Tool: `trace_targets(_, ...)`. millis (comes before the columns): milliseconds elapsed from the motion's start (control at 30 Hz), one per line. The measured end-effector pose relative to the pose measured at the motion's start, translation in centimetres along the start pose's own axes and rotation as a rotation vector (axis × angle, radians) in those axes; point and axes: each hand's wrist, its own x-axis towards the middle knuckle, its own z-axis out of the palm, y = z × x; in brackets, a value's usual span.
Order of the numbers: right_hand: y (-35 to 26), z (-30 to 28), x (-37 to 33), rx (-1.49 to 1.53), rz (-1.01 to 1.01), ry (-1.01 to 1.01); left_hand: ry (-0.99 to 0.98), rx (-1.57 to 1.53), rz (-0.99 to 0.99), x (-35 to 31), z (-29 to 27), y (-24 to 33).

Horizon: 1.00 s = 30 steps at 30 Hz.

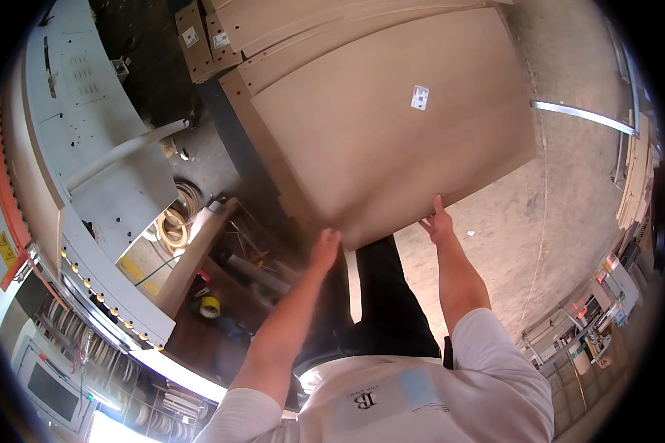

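The big tan board [391, 125] fills the upper middle of the view. It is the top panel of a stack of similar boards [229, 44], w/ a small white label [419, 97] stuck on its face. Its near edge is tilted and sits between both hands, in front of the person's body.

On the left stands a large grey machine [88, 148] w/ an orange stripe along its side and a row of small lights on its lower edge. The concrete floor [568, 192] takes the right side, and a thin metal strip [583, 114] lies on it.

The left hand [323, 247] is at the near edge of the board, approx. at its left corner. The fingers go under the edge, so I cannot tell how far they are curled, but they touch the board. The right hand [439, 223] holds the same edge more to the right; thumb and fingers are spread and press on the board edge, not closed into a fist.

Lower left, a dark table [199, 332] carries small things: a yellow tape roll [210, 306], and near it some coiled hose [173, 221].
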Motion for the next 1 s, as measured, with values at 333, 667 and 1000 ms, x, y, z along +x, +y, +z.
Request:
trace_targets(333,4.8,-1.5,-12.5,-0.105,0.079,-0.251,0.174,-0.874,-0.159,-5.1,-5.5,-1.1)
trace_targets(667,-3.4,-4.8,-18.6,0.605,-0.102,-0.07,0.609,-0.575,-0.056,-19.0,-12.5,-0.2)
trace_targets(1000,-2.6,2.1,-26.5,0.533,-0.073,-0.235,0.803,-0.698,0.089,-35.8,-16.6,-1.1)
